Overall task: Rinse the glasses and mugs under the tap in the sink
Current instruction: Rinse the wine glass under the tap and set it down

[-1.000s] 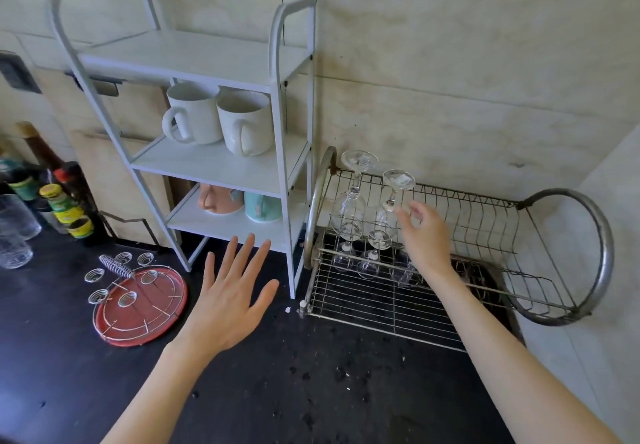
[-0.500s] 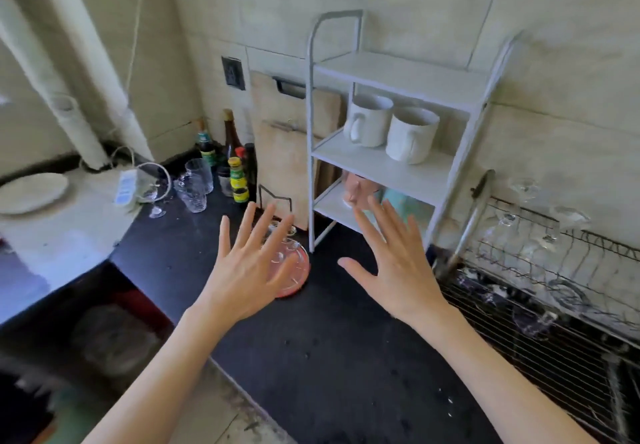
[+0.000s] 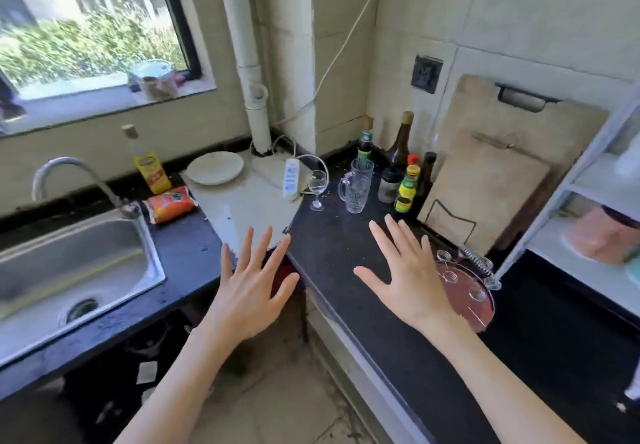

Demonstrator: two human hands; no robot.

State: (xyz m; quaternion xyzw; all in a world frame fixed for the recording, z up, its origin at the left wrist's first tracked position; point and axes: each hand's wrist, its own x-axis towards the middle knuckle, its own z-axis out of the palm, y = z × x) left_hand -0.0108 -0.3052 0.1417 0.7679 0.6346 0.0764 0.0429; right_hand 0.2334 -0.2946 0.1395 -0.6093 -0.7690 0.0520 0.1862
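Both hands hang empty over the corner of a dark kitchen table, fingers spread and palms down, after the view swung left from the wire drying rack, now out of sight, to the sink side of the room. The left hand (image 3: 251, 291) hovers above the gap where the two runs of table meet; the right hand (image 3: 405, 279) sits over the dark top, just beside a red round tray (image 3: 479, 301), having let go of the stemmed glasses in the rack a second ago. Ahead of the hands stand the likely next items: a small wine glass (image 3: 317, 187) and, just to its right, a clear glass mug (image 3: 356, 187), both upright near a cluster of sauce bottles (image 3: 407, 184). The steel sink (image 3: 69, 263) and its curved tap (image 3: 65, 173) lie well apart to the left, with no water visibly running. The turn suggests one batch is racked and another waits to be carried over.
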